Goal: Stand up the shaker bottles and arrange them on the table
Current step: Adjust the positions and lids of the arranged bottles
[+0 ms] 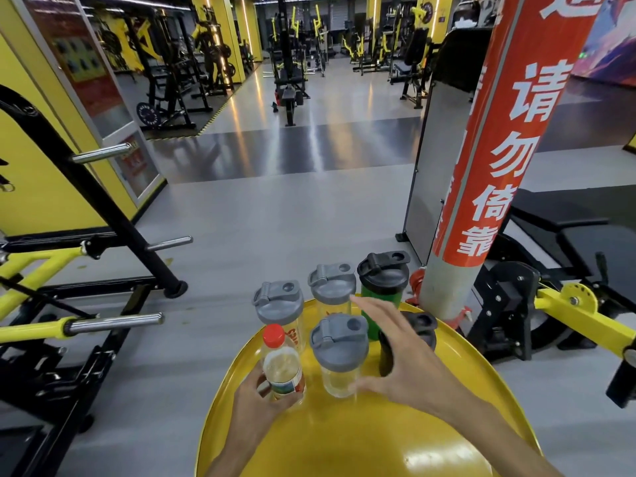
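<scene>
presently, findings by item:
table: round glossy yellow metal table (pixel 344 438) with a raised rim, low in the head view, on a grey gym floor.
back row: three shaker bottles upright along the far rim: clear plastic shaker with grey flip-top lid and red lettering (pixel 279 306) at left, second clear shaker with grey lid (pixel 332 287) in the middle, green shaker with black flip-top lid (pixel 382 280) at right.
front row: another clear shaker with grey lid (pixel 339 352) stands upright near the table's centre, just beside the thumb of the right hand.
black shaker: dark shaker with black lid (pixel 418 330) sits behind the right hand; largely covered, appears upright, not certain.
small bottle: clear plastic bottle with red screw cap (pixel 282 363), pale yellowish contents and a coloured label, upright at the left of the front row.
left hand: left hand (pixel 256 404) is wrapped around the lower part of the red-capped bottle, fingers closed on it.
right hand: right hand (pixel 399 356) is spread wide, fingers splayed, gripping nothing, between the front clear shaker and the black one.
surroundings: grey pillar with a red banner bearing white characters (pixel 488 173) just beyond the table at right; yellow and black gym machines on both sides.
</scene>
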`<action>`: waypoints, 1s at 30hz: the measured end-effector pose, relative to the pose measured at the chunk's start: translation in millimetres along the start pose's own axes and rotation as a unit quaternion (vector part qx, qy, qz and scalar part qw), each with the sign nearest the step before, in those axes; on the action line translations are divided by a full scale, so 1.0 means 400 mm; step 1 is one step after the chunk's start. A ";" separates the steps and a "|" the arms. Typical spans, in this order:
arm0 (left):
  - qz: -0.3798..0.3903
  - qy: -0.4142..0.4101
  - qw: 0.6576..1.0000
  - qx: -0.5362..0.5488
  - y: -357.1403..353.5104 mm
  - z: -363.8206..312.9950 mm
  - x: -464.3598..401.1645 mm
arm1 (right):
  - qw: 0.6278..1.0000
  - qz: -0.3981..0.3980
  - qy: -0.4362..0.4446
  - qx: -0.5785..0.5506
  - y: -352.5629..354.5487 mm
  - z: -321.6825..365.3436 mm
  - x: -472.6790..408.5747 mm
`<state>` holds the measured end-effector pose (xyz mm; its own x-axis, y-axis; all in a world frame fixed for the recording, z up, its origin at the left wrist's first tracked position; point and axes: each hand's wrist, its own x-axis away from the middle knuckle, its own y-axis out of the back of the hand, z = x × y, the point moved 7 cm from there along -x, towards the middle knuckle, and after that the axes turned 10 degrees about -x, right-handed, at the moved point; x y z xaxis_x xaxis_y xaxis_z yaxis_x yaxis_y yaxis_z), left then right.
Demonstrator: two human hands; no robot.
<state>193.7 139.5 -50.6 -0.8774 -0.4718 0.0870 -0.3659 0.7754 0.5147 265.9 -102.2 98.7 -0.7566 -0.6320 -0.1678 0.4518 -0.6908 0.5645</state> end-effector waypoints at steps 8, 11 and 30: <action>0.002 -0.004 1.000 0.009 0.002 -0.015 0.008 | 0.984 0.066 0.023 0.167 -0.095 -0.038 -0.125; 0.001 -0.003 1.000 0.013 0.002 -0.008 0.007 | 0.984 0.064 0.013 0.168 -0.079 -0.049 -0.130; 0.029 -0.016 0.999 0.024 0.177 0.088 -0.099 | 0.993 -0.022 0.025 0.113 0.105 0.043 -0.243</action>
<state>191.7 227.7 -47.5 -0.9069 -0.4123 0.0873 -0.3280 0.8207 0.4678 350.3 -63.8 152.6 -0.7458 -0.6240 -0.2333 0.2978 -0.6256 0.7211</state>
